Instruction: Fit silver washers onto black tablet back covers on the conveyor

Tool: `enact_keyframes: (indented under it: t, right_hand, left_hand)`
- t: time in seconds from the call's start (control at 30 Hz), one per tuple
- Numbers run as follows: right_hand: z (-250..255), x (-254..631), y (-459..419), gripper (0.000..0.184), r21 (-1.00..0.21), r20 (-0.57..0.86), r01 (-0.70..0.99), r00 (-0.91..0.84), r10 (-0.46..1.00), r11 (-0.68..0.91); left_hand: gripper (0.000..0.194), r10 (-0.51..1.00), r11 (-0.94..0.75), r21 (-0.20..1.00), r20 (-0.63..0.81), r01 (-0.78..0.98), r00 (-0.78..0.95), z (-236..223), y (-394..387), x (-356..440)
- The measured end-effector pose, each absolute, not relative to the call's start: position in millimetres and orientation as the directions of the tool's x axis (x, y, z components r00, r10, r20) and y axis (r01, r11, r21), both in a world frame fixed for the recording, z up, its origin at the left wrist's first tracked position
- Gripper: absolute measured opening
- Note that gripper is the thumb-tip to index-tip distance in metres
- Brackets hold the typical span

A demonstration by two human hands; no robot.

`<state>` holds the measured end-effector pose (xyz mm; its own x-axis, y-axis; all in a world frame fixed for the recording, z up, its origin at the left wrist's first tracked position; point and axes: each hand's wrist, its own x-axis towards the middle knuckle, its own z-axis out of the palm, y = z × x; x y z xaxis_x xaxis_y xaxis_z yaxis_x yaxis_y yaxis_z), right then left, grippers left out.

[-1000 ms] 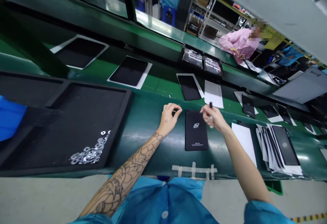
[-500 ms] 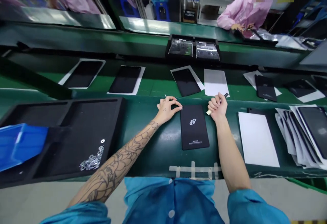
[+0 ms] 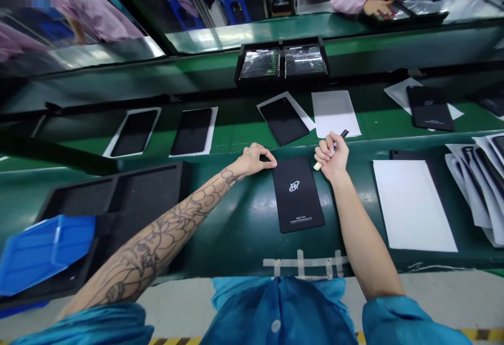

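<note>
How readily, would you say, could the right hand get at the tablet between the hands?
Probably yes: the right hand is beside the tablet with nothing visible blocking, though that hand holds a slim tool.

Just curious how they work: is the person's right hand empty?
No, the right hand is closed around a slim object, whose dark and pale ends stick out.

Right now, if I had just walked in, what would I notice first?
Probably the black tablet with a shiny logo, lying between the left hand at its upper left corner and the right hand, closed around a slim stick. Next might be the swirly line drawings along the left forearm, then the bright blue bin by the black tray at the far left.
</note>
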<state>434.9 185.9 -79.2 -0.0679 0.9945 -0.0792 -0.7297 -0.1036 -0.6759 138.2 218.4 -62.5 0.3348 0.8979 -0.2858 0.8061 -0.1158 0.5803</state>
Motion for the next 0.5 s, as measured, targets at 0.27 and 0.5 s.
enact_keyframes:
  t: [0.27, 0.5]
  right_hand:
    - [-76.4, 428.8, 187.3, 0.057, -0.664, -0.085, -0.737, -0.093, 0.992, -0.126]
    - [-73.4, 426.8, 186.6, 0.063, -0.694, -0.106, -0.705, -0.1, 0.989, -0.145]
  left_hand:
    - [0.028, 0.845, -0.131, 0.473, -0.407, 0.871, 0.348, -47.2, 242.8, 146.7]
    - [0.058, 0.798, -0.23, 0.236, -0.509, 0.944, 0.322, -41.7, 280.0, 188.3]
